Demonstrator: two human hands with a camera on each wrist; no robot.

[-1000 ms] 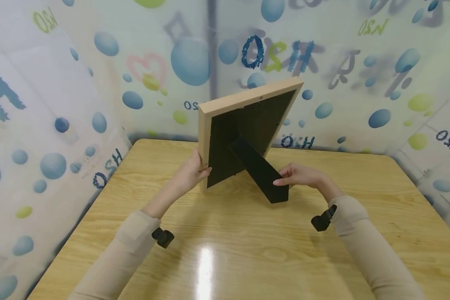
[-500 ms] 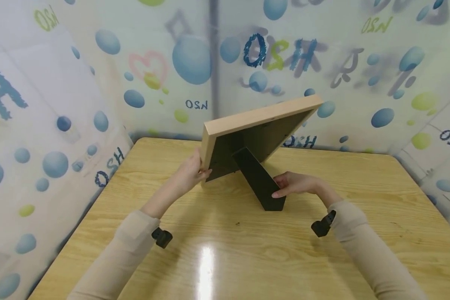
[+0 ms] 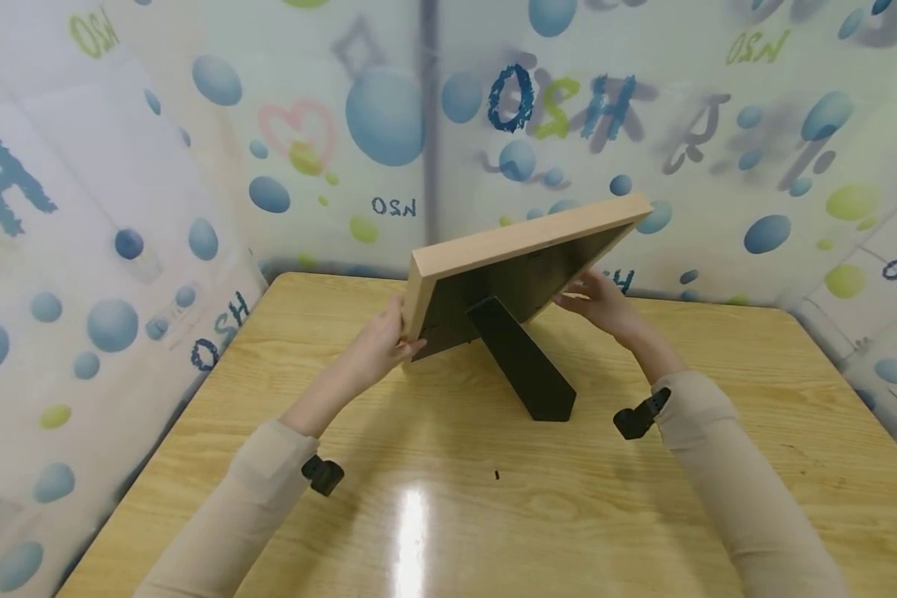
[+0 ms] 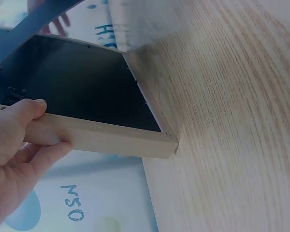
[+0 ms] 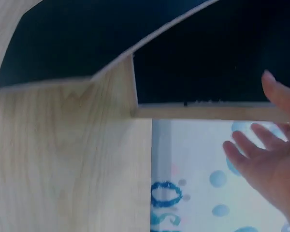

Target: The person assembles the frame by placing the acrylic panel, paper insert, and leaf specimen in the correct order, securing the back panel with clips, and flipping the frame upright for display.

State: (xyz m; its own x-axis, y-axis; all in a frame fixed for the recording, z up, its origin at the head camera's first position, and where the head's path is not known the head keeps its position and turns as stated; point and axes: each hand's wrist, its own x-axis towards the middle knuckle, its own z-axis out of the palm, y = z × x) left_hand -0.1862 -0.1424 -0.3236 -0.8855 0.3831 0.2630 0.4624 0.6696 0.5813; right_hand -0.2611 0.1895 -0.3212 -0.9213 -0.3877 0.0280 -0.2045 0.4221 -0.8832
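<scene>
Our table [image 3: 448, 498] carries the frame [image 3: 519, 241], which leans back on its black stand [image 3: 526, 365], its lower edge near the table's far side. Our left hand [image 3: 381, 340] grips the frame's left edge, thumb on the back. Our right hand [image 3: 598, 299], fingers spread, is at the right edge; we cannot tell whether it touches.

Right hand [image 5: 273, 159] beside frame [image 5: 208, 112], fingers spread
</scene>
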